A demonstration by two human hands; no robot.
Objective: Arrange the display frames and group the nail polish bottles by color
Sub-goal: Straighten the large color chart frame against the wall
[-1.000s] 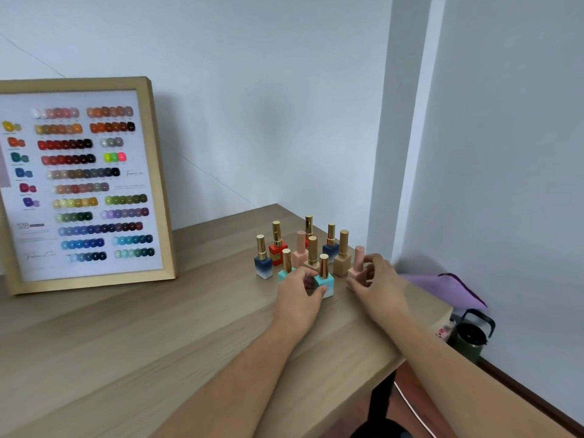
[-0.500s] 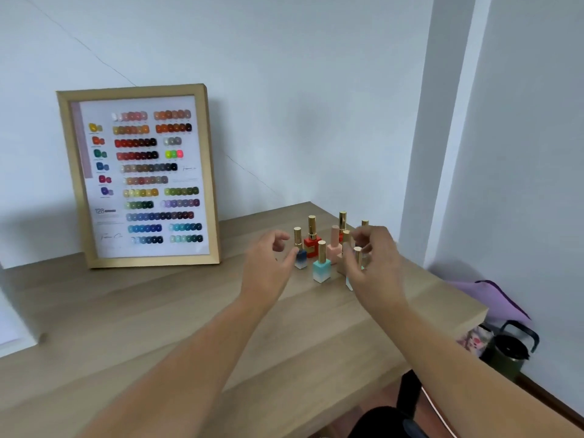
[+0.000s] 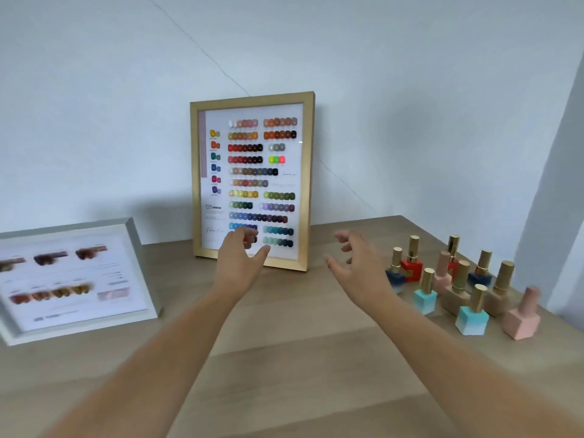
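Note:
A gold-framed colour chart (image 3: 308,184) leans upright against the wall. A white display frame (image 3: 139,267) lies tilted at the left. Several nail polish bottles stand in a cluster at the right: a turquoise bottle (image 3: 471,317), a pink bottle (image 3: 521,319), a red bottle (image 3: 412,268), a dark blue bottle (image 3: 395,276) and tan ones. My left hand (image 3: 238,263) hovers in front of the gold frame's lower edge, fingers loosely curled, holding nothing. My right hand (image 3: 354,263) hangs between the gold frame and the bottles, fingers spread, holding nothing.
The wooden table (image 3: 284,358) ends in a corner at the right, close behind the bottles. A white wall runs behind the frames, and a wall corner juts in at the far right.
Both hands have left the bottle cluster and moved left toward the gold frame. My view has swung left, which brings the white frame into sight.

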